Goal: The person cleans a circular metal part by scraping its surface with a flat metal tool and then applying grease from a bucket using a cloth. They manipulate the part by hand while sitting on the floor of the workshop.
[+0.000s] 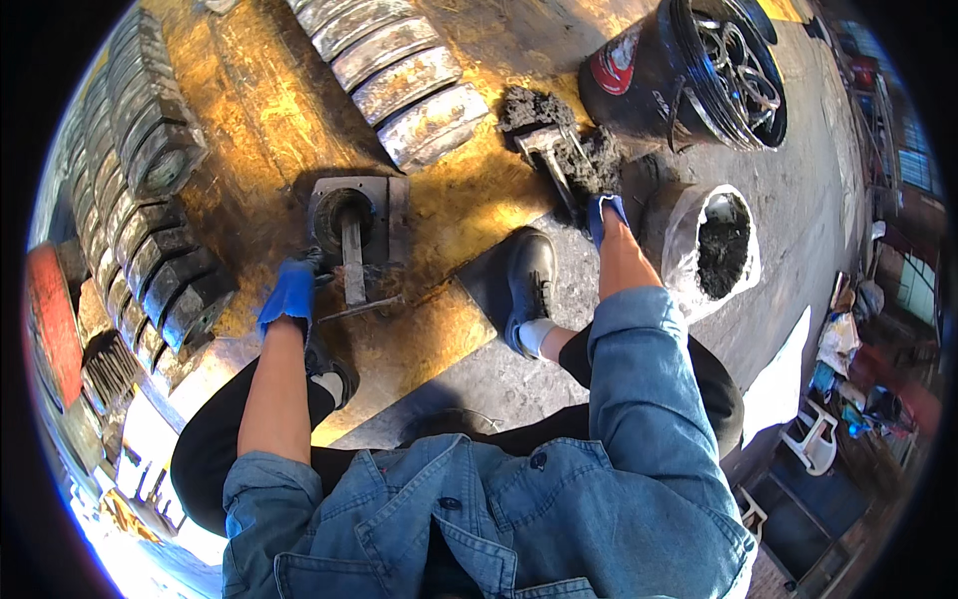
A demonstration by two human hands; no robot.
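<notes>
My left hand (291, 290), in a blue glove with a dark front, is beside the near left edge of a square metal block (389, 215). A dark round ring sits on this block, and a T-handled metal tool (353, 262) lies across it, its crossbar toward me. Its fingers blend into the dark metal. Farther right, my right hand (605, 212), also gloved, reaches down to a heap of dark, crumbly, greasy material (596, 160). Another T-shaped metal tool (549, 155) lies against that heap, close to the hand. The right fingers are lost in the dark heap.
Rows of thick, grimy metal discs (404, 90) line the yellow-stained surface, with more stacks (150, 230) at left. A black bucket (639, 85) of metal rings leans at the far right. Nearer stands a plastic-lined container (689, 225) of dark material. My shoe (531, 275) is between my hands.
</notes>
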